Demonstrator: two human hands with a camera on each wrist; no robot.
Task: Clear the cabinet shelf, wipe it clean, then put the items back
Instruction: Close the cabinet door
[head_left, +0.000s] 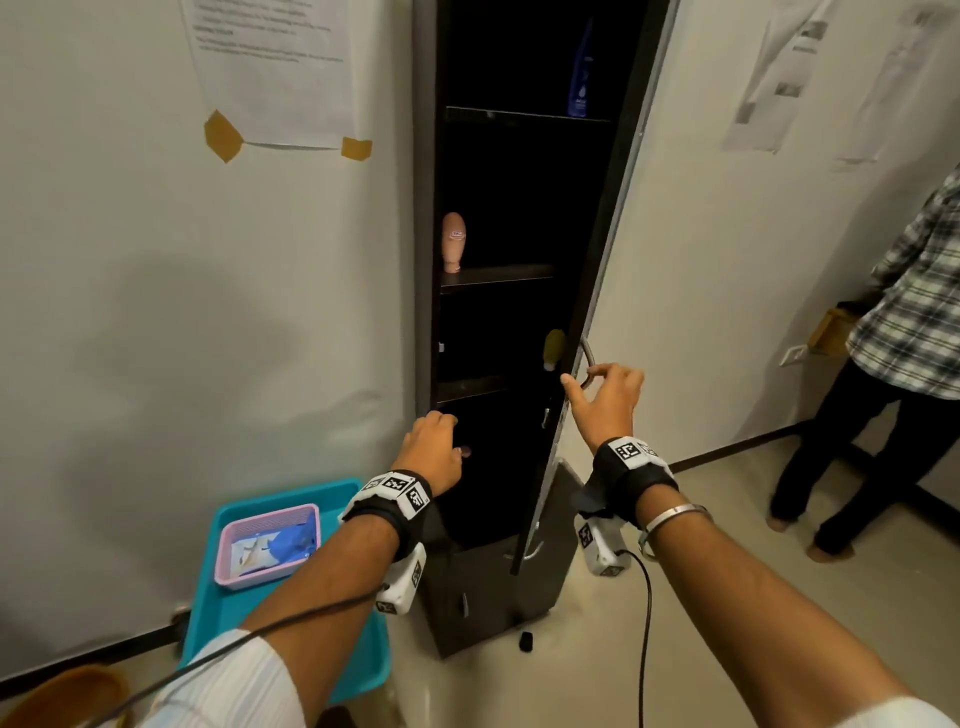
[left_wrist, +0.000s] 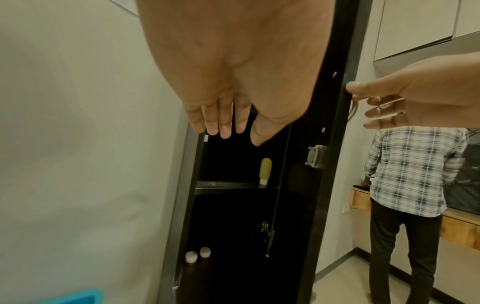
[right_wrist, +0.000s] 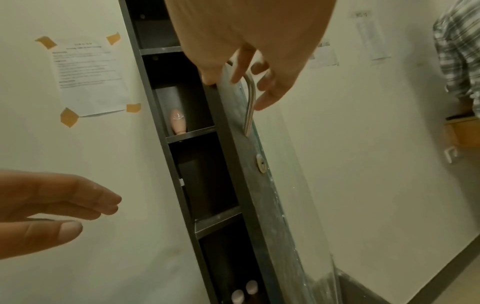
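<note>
A tall, narrow dark cabinet (head_left: 423, 208) stands with its door (head_left: 597, 234) swung out. A blue bottle (head_left: 581, 67) is on the top shelf, a peach bottle (head_left: 453, 241) on the middle one, and an olive tube (head_left: 554, 349) on the shelf below. Two pink round caps (left_wrist: 191, 256) show in the dark bottom compartment. My left hand (head_left: 452, 434) is empty, fingers straight and together, at the cabinet's left edge by the lower opening. My right hand (head_left: 579, 375) curls its fingers round the metal door handle (right_wrist: 250, 98), with the thumb on the door's edge.
On the floor at the left lies a teal tray (head_left: 223, 613) holding a pink basket (head_left: 270, 512) with a blue cloth (head_left: 293, 540). A person in a plaid shirt (head_left: 909, 312) stands at the right. A small black object (head_left: 525, 640) lies by the cabinet's base.
</note>
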